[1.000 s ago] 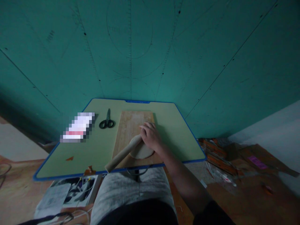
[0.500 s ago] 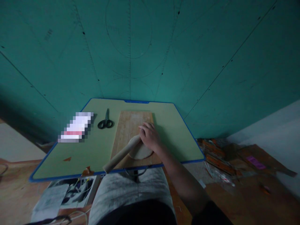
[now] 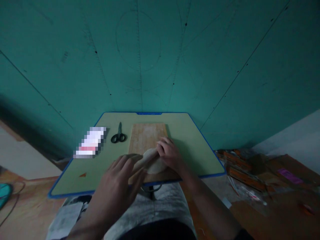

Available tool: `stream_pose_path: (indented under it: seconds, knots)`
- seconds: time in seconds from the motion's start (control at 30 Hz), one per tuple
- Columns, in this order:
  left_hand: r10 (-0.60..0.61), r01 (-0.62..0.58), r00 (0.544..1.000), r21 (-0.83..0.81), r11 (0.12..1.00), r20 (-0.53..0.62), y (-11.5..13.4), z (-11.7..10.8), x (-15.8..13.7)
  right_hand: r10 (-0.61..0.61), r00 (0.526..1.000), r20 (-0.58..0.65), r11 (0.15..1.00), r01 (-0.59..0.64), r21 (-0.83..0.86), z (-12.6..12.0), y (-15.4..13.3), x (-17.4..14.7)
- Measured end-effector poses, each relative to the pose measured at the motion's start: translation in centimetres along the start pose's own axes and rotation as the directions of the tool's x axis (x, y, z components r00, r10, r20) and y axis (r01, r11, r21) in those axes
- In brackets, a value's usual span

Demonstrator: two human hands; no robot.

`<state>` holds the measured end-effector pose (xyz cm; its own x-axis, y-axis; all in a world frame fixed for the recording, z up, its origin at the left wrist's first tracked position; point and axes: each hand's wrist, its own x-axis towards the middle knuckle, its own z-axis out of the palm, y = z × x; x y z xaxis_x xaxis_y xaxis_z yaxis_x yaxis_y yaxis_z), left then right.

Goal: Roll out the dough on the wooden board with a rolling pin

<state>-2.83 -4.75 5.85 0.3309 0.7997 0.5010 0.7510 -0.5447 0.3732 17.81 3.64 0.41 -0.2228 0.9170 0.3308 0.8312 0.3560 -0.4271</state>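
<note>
A pale wooden rolling pin (image 3: 148, 159) lies slantwise across a flat round of dough (image 3: 156, 168) on a wooden board (image 3: 147, 135). At its far right end, the fingers of my right hand (image 3: 170, 152) are closed round the pin. My left hand (image 3: 116, 176) covers the near left end, fingers over the top and thumb on the near side, and hides that end. Part of the dough is hidden under the pin and my right hand.
The board rests on a pale green folding table with a blue rim (image 3: 210, 175). Black-handled scissors (image 3: 118, 136) and a pixelated white item (image 3: 91, 143) lie left of it, with a small brown scrap (image 3: 82, 175). A green wall (image 3: 155, 76) stands behind. Flattened cardboard (image 3: 285, 170) lies on the floor at right.
My left hand has come into view and taken the near left end of the rolling pin. My right hand still holds the other end. The whole view has shifted slightly.
</note>
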Motion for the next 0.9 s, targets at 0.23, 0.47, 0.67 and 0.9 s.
stream_pose_path:
  seconds: [0.23,0.47,0.67,0.9]
  knots:
    - [-0.051,0.012,0.985,0.232,0.973,0.166,-3.9,3.2,-1.3,-0.067,0.985,-0.158,0.997,0.073,0.035,-2.3,0.5,-5.7]
    - [-0.034,-0.021,0.983,0.289,0.957,0.182,-3.1,4.4,-0.7,-0.024,0.986,-0.166,0.997,0.035,0.063,-2.2,-0.1,-9.2]
    - [0.004,-0.070,0.976,0.300,0.951,0.216,-3.2,5.5,1.7,0.017,0.995,-0.100,0.997,-0.024,-0.074,-1.7,0.6,-8.2]
    - [-0.029,-0.053,0.976,0.364,0.930,0.216,-3.7,6.6,5.3,0.113,0.990,-0.085,0.987,-0.122,-0.105,-1.4,1.7,-4.4]
